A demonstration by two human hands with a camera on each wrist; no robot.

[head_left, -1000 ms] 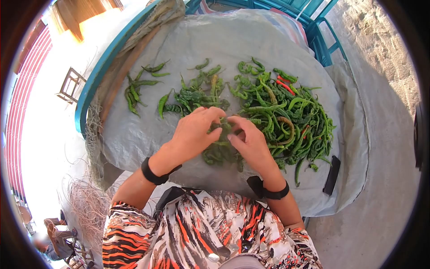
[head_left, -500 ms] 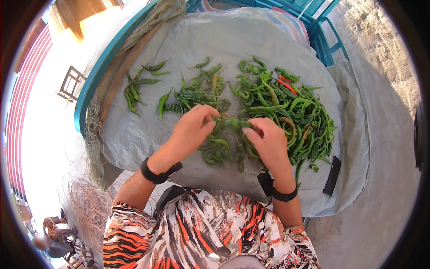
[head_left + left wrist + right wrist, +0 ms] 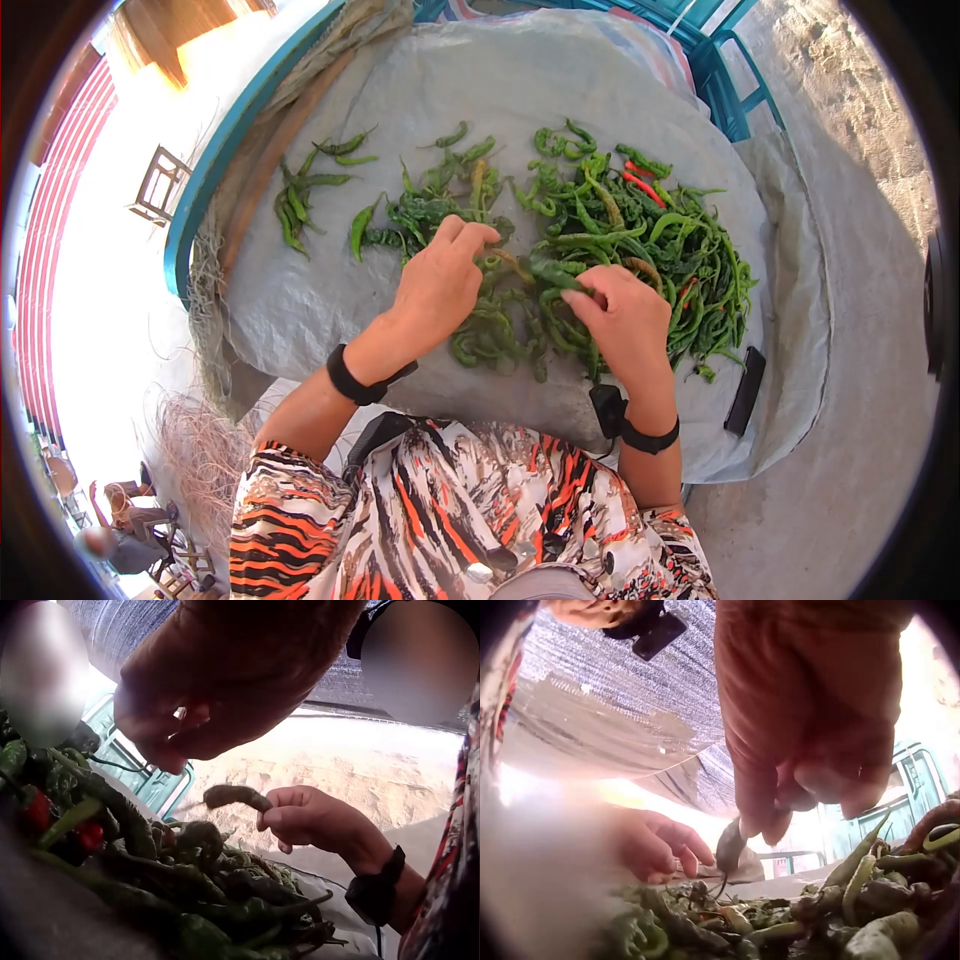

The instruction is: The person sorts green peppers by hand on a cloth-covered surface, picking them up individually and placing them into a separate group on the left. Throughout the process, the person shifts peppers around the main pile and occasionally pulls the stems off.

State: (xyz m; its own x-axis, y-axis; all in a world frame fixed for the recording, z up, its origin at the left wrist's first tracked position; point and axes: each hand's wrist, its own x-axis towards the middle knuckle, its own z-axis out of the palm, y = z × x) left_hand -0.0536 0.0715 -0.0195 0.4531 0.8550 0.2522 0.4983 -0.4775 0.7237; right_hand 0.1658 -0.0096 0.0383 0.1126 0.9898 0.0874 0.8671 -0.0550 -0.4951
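Observation:
Near the middle of the head view, my right hand (image 3: 628,322) pinches the end of a dark green pepper (image 3: 552,272) that sticks out towards the left hand. The same pepper (image 3: 236,796) shows curved in the left wrist view, its stem pointing away from the fingers. My left hand (image 3: 440,283) hovers over the smaller groups of peppers, fingers loosely bent, with nothing visible in its grasp. A brownish pepper (image 3: 513,264) appears between the hands. To the right lies a big heap of green peppers (image 3: 690,255), with a few red ones (image 3: 645,187).
A grey plastic sheet (image 3: 330,310) covers the work surface. Small groups of peppers lie at the far left (image 3: 292,205) and centre left (image 3: 420,212). A black phone-like object (image 3: 744,392) rests at the right. Behind stands a teal frame (image 3: 735,90); a person sits at lower left.
My hands have moved apart, the right one going rightwards and slightly down. The dark green pepper now shows clearly in its fingers. My left hand has shifted slightly.

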